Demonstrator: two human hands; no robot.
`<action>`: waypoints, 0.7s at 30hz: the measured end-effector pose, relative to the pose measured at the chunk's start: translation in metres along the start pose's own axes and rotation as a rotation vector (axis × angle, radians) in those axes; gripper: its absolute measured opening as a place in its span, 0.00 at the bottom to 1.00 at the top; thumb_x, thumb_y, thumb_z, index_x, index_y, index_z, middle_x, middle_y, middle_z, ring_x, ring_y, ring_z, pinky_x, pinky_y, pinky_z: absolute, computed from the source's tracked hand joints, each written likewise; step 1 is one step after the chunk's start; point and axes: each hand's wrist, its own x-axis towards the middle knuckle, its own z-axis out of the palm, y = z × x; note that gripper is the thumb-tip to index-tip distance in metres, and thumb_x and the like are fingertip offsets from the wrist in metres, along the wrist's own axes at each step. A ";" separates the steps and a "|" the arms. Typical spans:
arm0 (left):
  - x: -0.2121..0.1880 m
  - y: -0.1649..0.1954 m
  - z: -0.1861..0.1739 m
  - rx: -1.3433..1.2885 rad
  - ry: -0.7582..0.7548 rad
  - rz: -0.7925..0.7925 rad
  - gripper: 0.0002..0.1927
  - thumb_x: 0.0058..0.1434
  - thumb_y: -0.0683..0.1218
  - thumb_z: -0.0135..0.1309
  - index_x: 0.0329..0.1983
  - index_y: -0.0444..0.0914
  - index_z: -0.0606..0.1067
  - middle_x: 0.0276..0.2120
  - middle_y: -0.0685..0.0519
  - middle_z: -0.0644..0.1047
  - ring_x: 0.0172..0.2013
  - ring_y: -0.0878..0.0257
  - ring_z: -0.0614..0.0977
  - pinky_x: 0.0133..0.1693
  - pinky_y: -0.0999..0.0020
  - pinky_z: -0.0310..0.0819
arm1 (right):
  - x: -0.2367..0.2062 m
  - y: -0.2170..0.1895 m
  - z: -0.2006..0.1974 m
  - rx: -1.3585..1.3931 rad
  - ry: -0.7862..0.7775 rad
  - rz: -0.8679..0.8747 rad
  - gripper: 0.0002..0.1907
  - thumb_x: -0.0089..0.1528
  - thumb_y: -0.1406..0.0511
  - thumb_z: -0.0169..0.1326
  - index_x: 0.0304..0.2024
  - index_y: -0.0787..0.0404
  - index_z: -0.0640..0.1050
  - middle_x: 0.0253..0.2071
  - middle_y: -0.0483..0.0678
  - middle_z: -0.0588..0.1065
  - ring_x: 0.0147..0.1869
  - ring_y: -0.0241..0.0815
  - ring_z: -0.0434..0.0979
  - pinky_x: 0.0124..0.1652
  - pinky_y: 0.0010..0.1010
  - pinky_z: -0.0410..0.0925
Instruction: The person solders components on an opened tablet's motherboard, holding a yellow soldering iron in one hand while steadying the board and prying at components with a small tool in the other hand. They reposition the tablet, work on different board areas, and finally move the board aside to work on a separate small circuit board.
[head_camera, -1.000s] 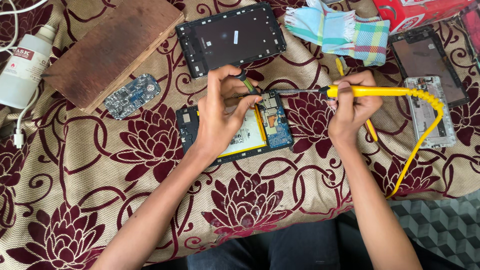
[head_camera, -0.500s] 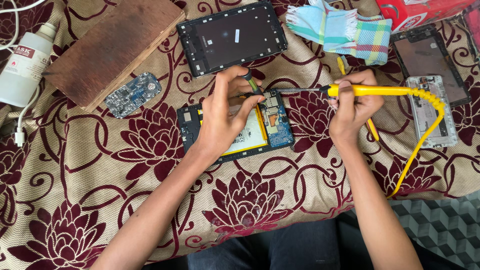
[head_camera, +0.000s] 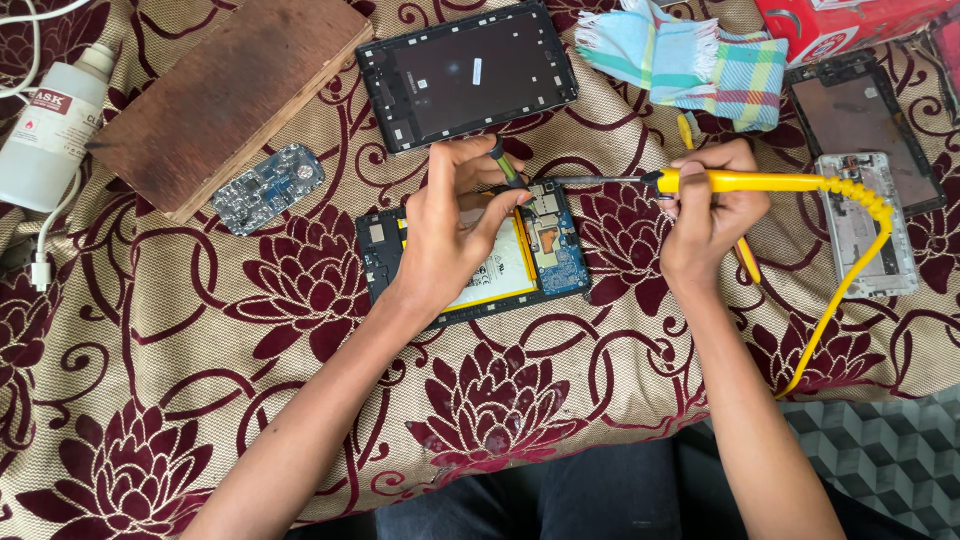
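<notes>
Hidden: the left hand (head_camera: 455, 235) covers the middle of the opened tablet (head_camera: 475, 255), so much of its yellow-edged battery cannot be seen; where the iron's tip meets the board is partly behind the fingers.
Cut off: the red box (head_camera: 850, 25) runs out at the top edge, the white bottle (head_camera: 50, 125) at the left edge, and a dark frame (head_camera: 865, 125) sits partly under the cloth's corner.
Hard to tell: what the small dark-green stick (head_camera: 503, 165) pinched in the left fingers is; only its short upper end shows.
Left hand: closed in a pinch on the stick, palm resting on the tablet.
Right hand (head_camera: 710, 215): wrapped around the soldering iron (head_camera: 740, 182), gripping its yellow handle.
Iron axis: long axis nearly level across the view, metal tip pointing toward the left hand, over the tablet's blue board at its upper right corner; the yellow cord (head_camera: 850, 280) loops away right and down.
Tablet: lies flat on the flowered cloth (head_camera: 300, 380), long axis left to right, slightly tilted, open side up.
Nearby: a black tablet back (head_camera: 465, 70) just above; a wooden block (head_camera: 225, 95) upper left; a loose circuit board (head_camera: 268, 187) beside it; a checked rag (head_camera: 690, 60) upper right; a silver phone frame (head_camera: 865, 225) far right.
</notes>
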 end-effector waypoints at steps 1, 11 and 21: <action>0.000 0.000 0.001 -0.003 -0.001 0.000 0.26 0.65 0.37 0.64 0.58 0.34 0.61 0.49 0.44 0.81 0.51 0.58 0.86 0.50 0.65 0.89 | 0.000 0.000 -0.001 0.007 -0.002 0.003 0.05 0.72 0.74 0.47 0.40 0.69 0.70 0.27 0.49 0.71 0.24 0.31 0.68 0.25 0.20 0.61; -0.001 -0.002 0.001 0.016 -0.007 -0.002 0.25 0.66 0.38 0.63 0.58 0.34 0.61 0.49 0.43 0.81 0.52 0.56 0.85 0.50 0.65 0.89 | 0.000 0.002 -0.002 -0.001 0.002 -0.005 0.05 0.72 0.73 0.47 0.39 0.69 0.70 0.28 0.49 0.71 0.23 0.31 0.68 0.24 0.21 0.61; -0.002 -0.001 0.002 0.029 0.006 0.003 0.25 0.65 0.38 0.64 0.57 0.34 0.62 0.48 0.43 0.81 0.52 0.57 0.86 0.49 0.65 0.90 | -0.001 0.002 -0.003 0.017 -0.005 -0.020 0.05 0.72 0.73 0.47 0.40 0.68 0.70 0.28 0.49 0.71 0.23 0.31 0.67 0.24 0.20 0.61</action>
